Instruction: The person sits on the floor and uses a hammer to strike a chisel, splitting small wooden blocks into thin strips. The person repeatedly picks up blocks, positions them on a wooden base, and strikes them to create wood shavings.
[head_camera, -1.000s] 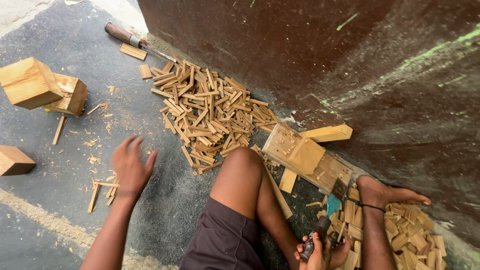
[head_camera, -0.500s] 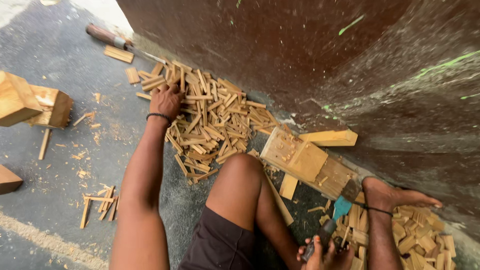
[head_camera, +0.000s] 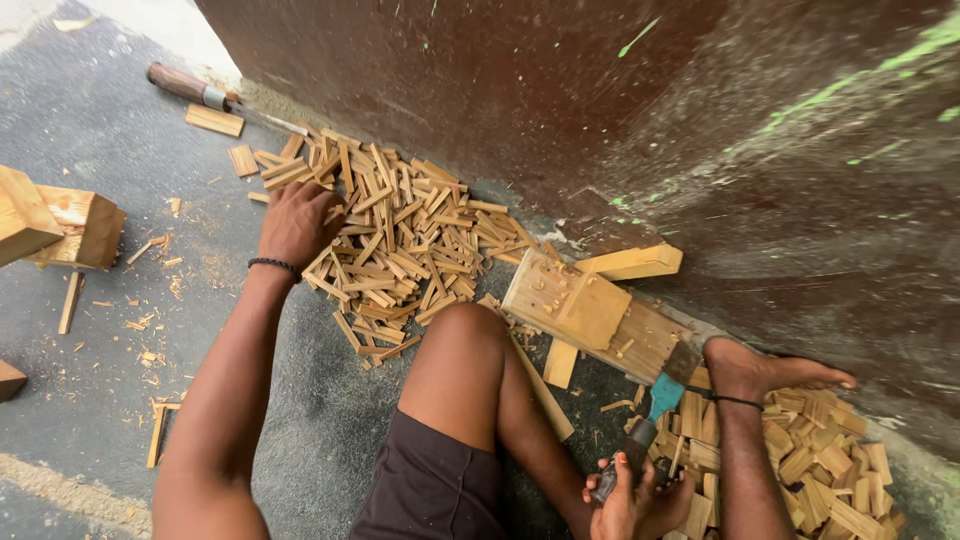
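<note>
Head view: your left hand (head_camera: 295, 222) grabs sticks (head_camera: 400, 240); right hand (head_camera: 622, 500) holds the hatchet (head_camera: 655, 405). Careful, its blade could cut your foot (head_camera: 760, 370).

Tan wood sticks (head_camera: 400, 240), dark brown green-streaked wall (head_camera: 600, 110), grey floor (head_camera: 100, 120), teal-handled tool (head_camera: 655, 405).

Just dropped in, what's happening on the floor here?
A person sits on the ground by a dark wall. The left hand reaches into a pile of small wood strips. The right hand grips a blue-handled tool near a wooden block. A second heap of cut pieces lies by the foot.
</note>
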